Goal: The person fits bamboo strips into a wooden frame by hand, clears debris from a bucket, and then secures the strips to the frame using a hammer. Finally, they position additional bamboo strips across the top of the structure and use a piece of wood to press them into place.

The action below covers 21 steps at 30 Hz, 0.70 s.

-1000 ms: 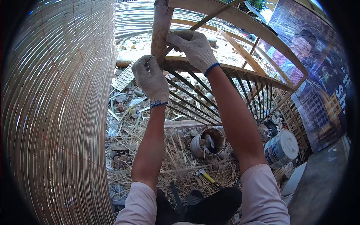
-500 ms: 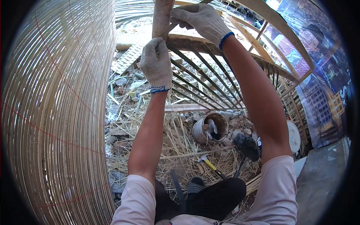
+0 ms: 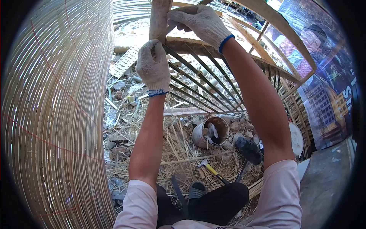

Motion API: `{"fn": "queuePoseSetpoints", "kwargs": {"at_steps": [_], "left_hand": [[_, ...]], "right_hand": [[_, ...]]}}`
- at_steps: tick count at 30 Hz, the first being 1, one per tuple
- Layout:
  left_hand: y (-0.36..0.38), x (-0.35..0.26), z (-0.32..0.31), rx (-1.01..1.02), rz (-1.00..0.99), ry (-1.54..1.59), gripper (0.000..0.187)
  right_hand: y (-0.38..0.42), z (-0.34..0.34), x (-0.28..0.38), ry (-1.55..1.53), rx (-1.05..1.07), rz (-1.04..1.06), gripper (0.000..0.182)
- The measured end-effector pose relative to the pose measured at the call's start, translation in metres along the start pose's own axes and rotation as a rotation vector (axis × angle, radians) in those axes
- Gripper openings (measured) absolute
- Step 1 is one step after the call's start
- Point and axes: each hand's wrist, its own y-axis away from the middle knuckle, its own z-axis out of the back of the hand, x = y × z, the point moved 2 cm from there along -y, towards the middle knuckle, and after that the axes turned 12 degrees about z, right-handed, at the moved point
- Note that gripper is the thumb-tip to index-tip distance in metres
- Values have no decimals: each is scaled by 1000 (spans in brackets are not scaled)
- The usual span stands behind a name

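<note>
A thin, flat bamboo strip (image 3: 167,31) runs slantwise across a wooden post (image 3: 159,17). My right hand (image 3: 202,23), in a white knit glove with a blue cuff, pinches the strip just right of the post. Lower and to the left, my left hand (image 3: 153,65), gloved alike, is closed with thumb and fingertips at the strip's lower end, by the post. Beneath my hands, several dark slats (image 3: 204,74) fan out from a curved wooden rail (image 3: 194,45). The strip's hold inside my right fingers is partly hidden.
A tall wall of thin bamboo slats (image 3: 65,114) stands close on the left. On the straw-covered ground lie a bucket (image 3: 198,135), a yellow-handled hammer (image 3: 211,168) and a black lump (image 3: 248,150). A printed banner (image 3: 324,84) hangs at the right.
The view has shifted slightly, so the scene sits a little further left. Both hands keep their places at the strip and post.
</note>
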Motion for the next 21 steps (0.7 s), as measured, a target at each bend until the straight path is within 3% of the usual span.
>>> {"fn": "queuePoseSetpoints", "kwargs": {"at_steps": [7,13,15,21], "left_hand": [[3,8,-3,-38,-52,-23,16],[3,9,-3,-55,-159,-28,14],[4,8,-4,-58,-147,-13,14],[1,8,-4,-72,-208,-76,13]], "right_hand": [[-1,-1,-8,-33,-8,19,53],[0,0,-5,-55,-28,18,45],[0,2,-3,-32,9,30,54],[0,1,-3,-18,-8,5,55]]}}
